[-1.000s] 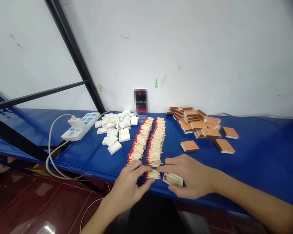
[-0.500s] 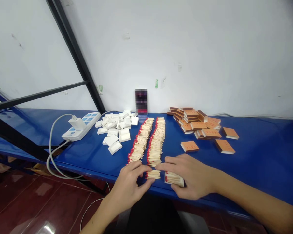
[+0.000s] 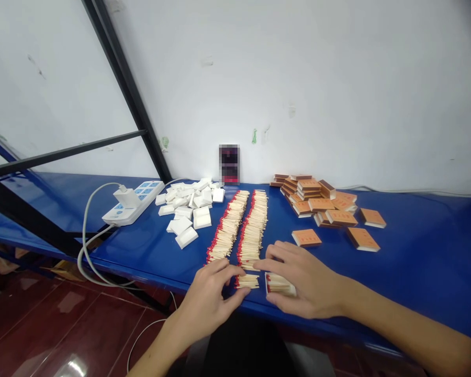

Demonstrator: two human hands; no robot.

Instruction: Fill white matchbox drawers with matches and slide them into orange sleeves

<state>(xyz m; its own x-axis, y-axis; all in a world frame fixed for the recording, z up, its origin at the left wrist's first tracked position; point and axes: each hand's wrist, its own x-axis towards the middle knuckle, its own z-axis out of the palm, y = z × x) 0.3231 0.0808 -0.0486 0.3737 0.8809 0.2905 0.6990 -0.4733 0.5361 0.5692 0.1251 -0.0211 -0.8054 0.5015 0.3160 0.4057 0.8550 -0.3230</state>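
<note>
Left hand (image 3: 210,296): I log thumb and forefinger pinched on the small match bundle (image 3: 246,281), close to the table's front edge.
Right hand (image 3: 304,280): I read it as cupped over the filled tray (image 3: 279,285) and gripping it, thumb on the near side, forefinger stretched toward the bundle's far end.
Bundle: lying flat, red heads to the left, just beside the tray and just in front of the right match row (image 3: 254,225).
Tray: white, packed with matches, flat on the blue table (image 3: 416,246), largely under the hand.
Rows: right match row and left match row (image 3: 225,228) lie side by side, running back toward the wall.
White trays (image 3: 188,209): loose heap left of the rows.
Orange matchboxes (image 3: 317,199): heap right of the rows; single box (image 3: 306,237) just beyond the right hand.
Power strip (image 3: 135,201): far left, with a plug and grey cable.
</note>
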